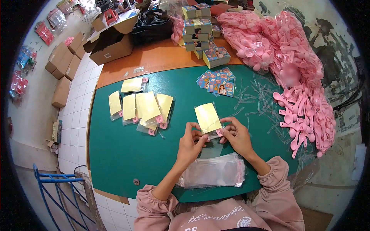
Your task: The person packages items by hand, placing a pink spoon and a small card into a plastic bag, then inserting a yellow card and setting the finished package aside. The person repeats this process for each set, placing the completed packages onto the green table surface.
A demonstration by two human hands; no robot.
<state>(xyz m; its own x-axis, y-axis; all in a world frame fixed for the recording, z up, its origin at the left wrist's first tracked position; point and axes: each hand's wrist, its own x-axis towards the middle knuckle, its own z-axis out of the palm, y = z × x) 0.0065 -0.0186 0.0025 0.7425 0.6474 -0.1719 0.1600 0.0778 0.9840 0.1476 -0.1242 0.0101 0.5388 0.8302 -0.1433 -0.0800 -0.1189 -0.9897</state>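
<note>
Between my two hands is a clear plastic bag (208,118) with a pale yellow card in it and a bit of pink plastic at its lower end. My left hand (191,143) pinches the bag's lower left edge, and my right hand (238,135) grips its lower right corner near the pink part. Just below my hands lies a stack of flat clear bags (214,171). To the left, several filled bags (148,106) rest loosely together, yellow cards showing and pink ends sticking out. Printed cards (221,85) with a cartoon figure are fanned out beyond my hands.
Pink spoons (295,119) pile up at the right, below large bags of more spoons (277,46). Clear plastic strips (262,100) litter the green mat. Bundled card stacks (197,29), a black bag (152,25) and an open cardboard box (111,48) stand at the back.
</note>
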